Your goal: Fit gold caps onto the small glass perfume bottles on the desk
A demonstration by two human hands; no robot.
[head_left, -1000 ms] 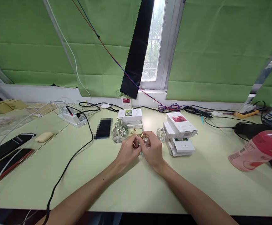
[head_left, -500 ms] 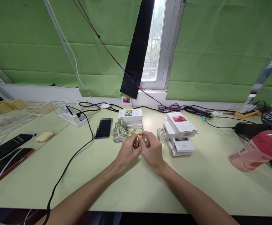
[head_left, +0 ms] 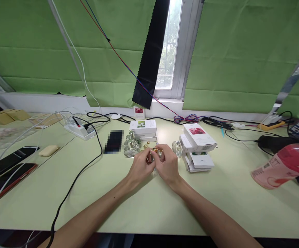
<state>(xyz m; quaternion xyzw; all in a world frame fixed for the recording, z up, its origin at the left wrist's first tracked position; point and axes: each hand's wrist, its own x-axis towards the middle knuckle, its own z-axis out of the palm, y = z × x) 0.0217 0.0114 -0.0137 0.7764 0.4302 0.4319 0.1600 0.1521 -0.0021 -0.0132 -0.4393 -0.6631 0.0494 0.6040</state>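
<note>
My left hand [head_left: 141, 165] and my right hand [head_left: 168, 166] meet over the table, fingers bent and thumbs close together. Between them is a small glass perfume bottle with a gold-coloured neck [head_left: 156, 150]; the fingers cover most of it. Both hands are closed around it. Just left of my left hand stand several clear glass perfume bottles [head_left: 131, 148] in a cluster. Another glass bottle [head_left: 176, 148] is a little beyond my right hand, beside the boxes. Small gold-coloured pieces [head_left: 146, 146] lie on the table behind my left hand.
White boxes [head_left: 142, 126] are stacked behind the bottles, and more boxes [head_left: 199, 137] are piled at right. A pixelated dark rectangle [head_left: 114, 141] lies left. Phones [head_left: 8, 184], a power strip [head_left: 79, 131] and a black cable [head_left: 73, 184] occupy the left side. A pink drink bottle [head_left: 280, 167] lies right.
Both hands stay in the same place, still around the bottle. The gold-coloured part between the fingers looks slightly different; nothing else has visibly moved.
</note>
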